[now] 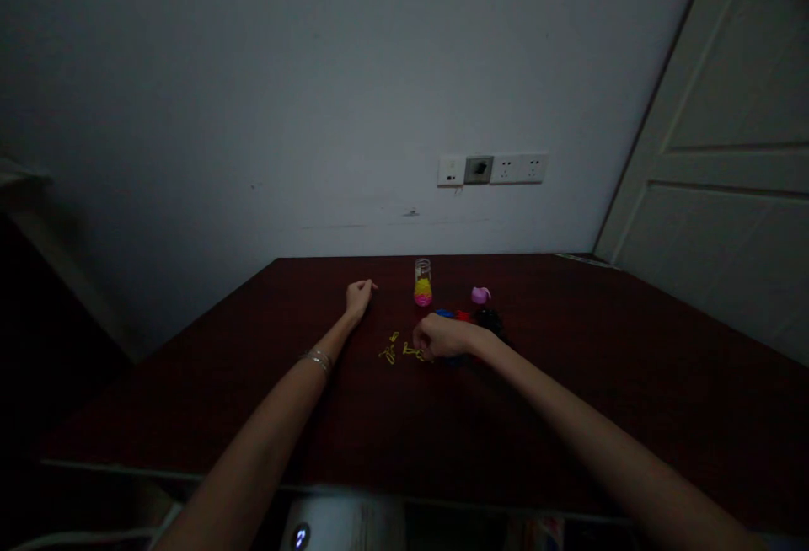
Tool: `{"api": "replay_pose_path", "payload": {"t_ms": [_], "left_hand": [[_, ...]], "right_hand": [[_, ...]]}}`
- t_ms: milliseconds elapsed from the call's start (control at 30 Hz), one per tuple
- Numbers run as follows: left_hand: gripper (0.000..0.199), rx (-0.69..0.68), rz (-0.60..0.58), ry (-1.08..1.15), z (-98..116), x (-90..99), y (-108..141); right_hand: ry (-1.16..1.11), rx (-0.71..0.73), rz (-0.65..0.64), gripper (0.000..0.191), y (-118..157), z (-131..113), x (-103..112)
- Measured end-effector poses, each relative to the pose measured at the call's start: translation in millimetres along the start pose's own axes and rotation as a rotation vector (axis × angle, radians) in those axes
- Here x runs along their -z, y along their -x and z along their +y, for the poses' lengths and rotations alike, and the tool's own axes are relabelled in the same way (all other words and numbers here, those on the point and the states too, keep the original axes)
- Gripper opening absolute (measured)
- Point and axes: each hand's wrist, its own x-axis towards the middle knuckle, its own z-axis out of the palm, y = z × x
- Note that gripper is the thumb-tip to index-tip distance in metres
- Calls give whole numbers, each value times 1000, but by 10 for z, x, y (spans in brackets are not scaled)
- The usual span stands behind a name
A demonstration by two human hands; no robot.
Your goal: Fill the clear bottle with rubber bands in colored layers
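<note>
Pinch lightly, low over the loose yellow clips [390, 355] near the tabletop's [221, 357] middle, using the narrowly curled right hand [441, 334], unclear whether holding any, with the closed left hand [359, 296] nearer the back edge.

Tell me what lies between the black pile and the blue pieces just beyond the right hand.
In the head view, small red pieces lie there, between the blue pieces and the black pile.

One jar [423, 283], one purple lid [480, 296]

Room with panelled door [726, 197], sockets [518, 168]
</note>
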Motion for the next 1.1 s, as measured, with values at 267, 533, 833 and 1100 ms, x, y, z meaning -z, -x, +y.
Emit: {"api": "replay_pose_path", "payload": {"t_ms": [267,533,833,1100], "left_hand": [[29,-27,-43,-3,18,-17,35],[30,-52,-90,-122,93,-8,97],[29,-49,-119,-147,175,8,162],[33,-40,-133,-107,138,-4,144]], "right_hand": [[-65,5,30,24,-29,24,14],[-286,-14,72,26,7,53,15],[-503,29,286,22,-77,341,517],[-387,-94,449,21,-233,517,1326]]}}
